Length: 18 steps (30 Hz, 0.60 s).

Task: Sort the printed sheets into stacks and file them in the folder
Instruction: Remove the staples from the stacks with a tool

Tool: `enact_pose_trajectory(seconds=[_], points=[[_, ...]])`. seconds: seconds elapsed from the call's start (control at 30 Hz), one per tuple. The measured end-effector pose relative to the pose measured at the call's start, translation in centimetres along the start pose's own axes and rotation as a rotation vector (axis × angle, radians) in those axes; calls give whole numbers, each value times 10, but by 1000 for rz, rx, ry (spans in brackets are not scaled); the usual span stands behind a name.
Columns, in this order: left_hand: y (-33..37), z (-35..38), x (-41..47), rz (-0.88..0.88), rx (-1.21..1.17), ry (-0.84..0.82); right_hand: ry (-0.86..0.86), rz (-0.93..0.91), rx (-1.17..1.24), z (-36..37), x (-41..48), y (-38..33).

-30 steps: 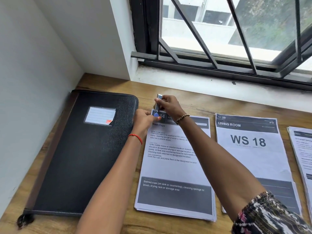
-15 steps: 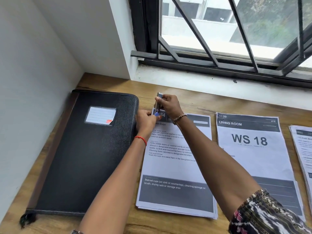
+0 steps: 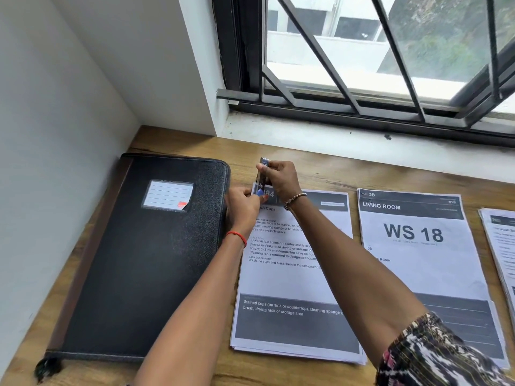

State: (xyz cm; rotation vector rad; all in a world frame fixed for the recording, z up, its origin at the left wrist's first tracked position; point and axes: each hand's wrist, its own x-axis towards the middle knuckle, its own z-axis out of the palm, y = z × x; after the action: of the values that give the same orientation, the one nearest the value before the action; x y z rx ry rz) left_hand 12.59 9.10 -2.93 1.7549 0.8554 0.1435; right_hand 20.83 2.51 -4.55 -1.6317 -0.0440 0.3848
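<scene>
A stack of printed sheets headed "Wash Cups" [image 3: 281,280] lies on the wooden desk [image 3: 312,174]. At its top left corner my right hand [image 3: 280,178] grips a small metal stapler [image 3: 262,174], which stands on end over that corner. My left hand [image 3: 242,204] pinches the same corner from the left, thumb on the paper. A second stack headed "LIVING ROOM, WS 18" [image 3: 418,254] lies to the right, and a third stack [image 3: 501,246] is cut off at the right edge. A shut black folder [image 3: 145,260] lies left of the stacks.
A white wall [image 3: 55,135] bounds the desk on the left. A window sill [image 3: 362,146] and barred window [image 3: 376,65] run along the back. The folder's zip pull [image 3: 47,367] hangs at the near left corner of the desk.
Both hands stay at the top left corner of the "Wash Cups" stack with the stapler. Nothing else has visibly moved.
</scene>
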Motion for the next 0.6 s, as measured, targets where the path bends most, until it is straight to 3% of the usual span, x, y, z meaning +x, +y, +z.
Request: enact_pose_trajectory(seconds=[0.33, 0.5, 0.6], points=[[-12, -11, 0, 76, -34, -162, -89, 48, -64, -3, 1, -5], [-15, -19, -3, 55, -137, -302, -107, 93, 21, -8, -3, -10], [-17, -23, -2, 50, -142, -331, -33, 150, 109, -11, -3, -10]])
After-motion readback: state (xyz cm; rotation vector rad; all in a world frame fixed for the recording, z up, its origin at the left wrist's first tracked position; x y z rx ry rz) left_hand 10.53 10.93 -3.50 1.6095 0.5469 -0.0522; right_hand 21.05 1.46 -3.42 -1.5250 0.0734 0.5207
